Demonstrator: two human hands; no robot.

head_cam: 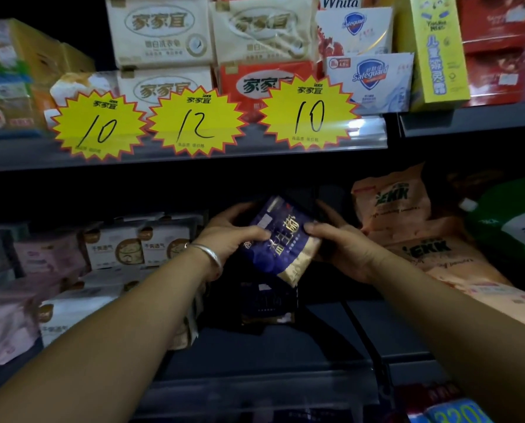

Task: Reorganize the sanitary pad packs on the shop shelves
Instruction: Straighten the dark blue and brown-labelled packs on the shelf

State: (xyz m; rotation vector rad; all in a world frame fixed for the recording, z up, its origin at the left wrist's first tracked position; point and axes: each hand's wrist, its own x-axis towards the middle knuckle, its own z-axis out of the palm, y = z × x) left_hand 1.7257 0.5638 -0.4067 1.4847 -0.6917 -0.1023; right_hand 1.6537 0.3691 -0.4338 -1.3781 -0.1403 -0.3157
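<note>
Pad pack (281,239): dark blue with a gold lower corner, held up in front of the middle shelf (285,340), between both hands and tilted, its long axis running from upper left to lower right.
White packs (139,245): stacked on the same shelf, left of the hands, faces outward; pink packs (7,328) lie further left still.
Left hand (229,232): grips the pack's left edge, fingers curled over its upper side and thumb (255,233) pressed on the front face; a silver bangle (207,254) sits on the wrist.
Dark stack (266,303): more packs of the same dark colour (too dim to count) lying on the shelf directly below the held pack, not touching it as far as I can tell.
Right hand (343,239): pinches the pack's right edge, fingertips (311,227) on the front, the rest of the hand behind and to the right.
Key relation: the pack lies between the two hands, just above the stack; both hands look equally near, so either could steer it down.
Next move, as I judge it: level the pack and lower it onto the dark stack, square with the one beneath.
Orange bags (408,215): right of the right hand, near but apart.
Risk: a tilted pack could slide off the stack.
</note>
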